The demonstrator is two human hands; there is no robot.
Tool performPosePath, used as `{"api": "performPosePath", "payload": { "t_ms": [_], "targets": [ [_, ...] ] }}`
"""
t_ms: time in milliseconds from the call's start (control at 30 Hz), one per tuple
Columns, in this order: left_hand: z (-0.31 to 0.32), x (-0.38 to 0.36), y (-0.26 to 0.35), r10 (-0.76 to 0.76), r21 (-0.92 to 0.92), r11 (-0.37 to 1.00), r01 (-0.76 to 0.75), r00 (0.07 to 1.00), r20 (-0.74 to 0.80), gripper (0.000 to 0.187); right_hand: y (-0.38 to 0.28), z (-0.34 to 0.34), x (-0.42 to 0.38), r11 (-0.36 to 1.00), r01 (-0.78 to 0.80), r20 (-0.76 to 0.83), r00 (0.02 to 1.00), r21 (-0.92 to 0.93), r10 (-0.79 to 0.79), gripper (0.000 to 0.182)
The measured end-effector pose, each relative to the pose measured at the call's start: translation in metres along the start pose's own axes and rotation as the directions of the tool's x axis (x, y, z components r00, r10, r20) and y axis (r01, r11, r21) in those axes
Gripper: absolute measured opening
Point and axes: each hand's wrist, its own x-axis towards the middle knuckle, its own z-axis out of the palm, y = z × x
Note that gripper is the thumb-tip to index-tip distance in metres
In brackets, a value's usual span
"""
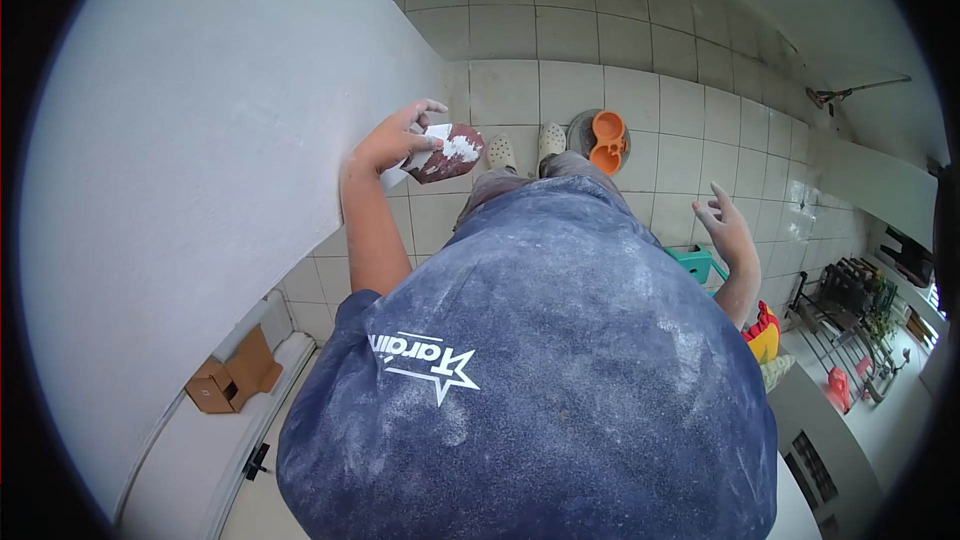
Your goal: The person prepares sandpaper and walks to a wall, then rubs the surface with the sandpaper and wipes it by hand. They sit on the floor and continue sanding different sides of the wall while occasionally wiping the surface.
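In my left hand (395, 140) is a curved piece of reddish-brown sandpaper (432, 172), caked with white powder on its face. The thumb presses on it while the other fingers bend above, close to the white wall (230, 110). My right hand (725, 225) hangs out to the right with its fingers apart and nothing in it. White dust covers its fingers and much of my dark blue shirt (560, 360).
Near my clogs (551, 140), an orange two-bowl container (606, 145) sits on a round grey lid-like disc. A teal stool (697, 262) stands by my right side. A cardboard box (235, 375) lies at lower left, and a long-handled tool (850, 90) leans at upper right.
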Motion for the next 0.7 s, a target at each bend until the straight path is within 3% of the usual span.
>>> {"api": "performPosePath", "payload": {
  "t_ms": [200,333,433,600,700],
  "targets": [
    [-0.002,-0.001,-0.02,0.007,-0.037,0.999,-0.01,0.996,-0.085,0.052,-0.049,0.011,0.004,0.998,0.068,0.104,0.992,0.009,-0.069,0.075],
    [0.019,0.002,-0.032,0.066,-0.116,0.989,-0.088,0.98,-0.185,0.05,-0.039,0.005,0.025,0.997,0.065,0.132,0.99,-0.05,-0.058,0.076],
    [0.02,0.005,-0.069,-0.007,-0.257,0.965,-0.057,0.97,-0.242,0.049,-0.062,0.019,0.039,0.993,0.059,0.12,0.992,-0.105,-0.046,0.075],
    [0.038,0.014,-0.078,-0.153,-0.341,0.939,0.034,0.932,-0.328,0.05,-0.072,0.007,0.071,0.986,0.079,0.137,0.989,-0.145,-0.059,0.074],
    [0.035,0.032,-0.107,-0.197,-0.41,0.91,0.053,0.928,-0.317,0.056,-0.097,0.017,0.096,0.968,0.155,0.244,0.964,-0.196,-0.105,0.073]
  ]
}}
